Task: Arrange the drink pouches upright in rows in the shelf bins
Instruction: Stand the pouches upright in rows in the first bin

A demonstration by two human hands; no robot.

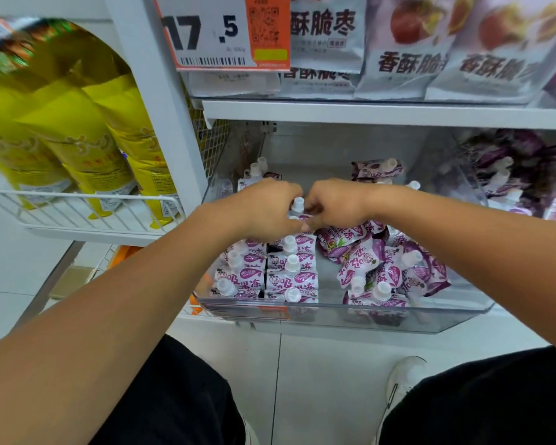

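left hand and right hand pinch one upright spouted jelly pouch mid-bin | likely soft, light, floppy | best gripped near stiff cap

Clear shelf bin with upright pouch rows left, loose pouch heap right.

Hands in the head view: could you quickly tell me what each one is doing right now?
Left hand: curled around the white-capped pouch.
Right hand: pinching the same pouch.
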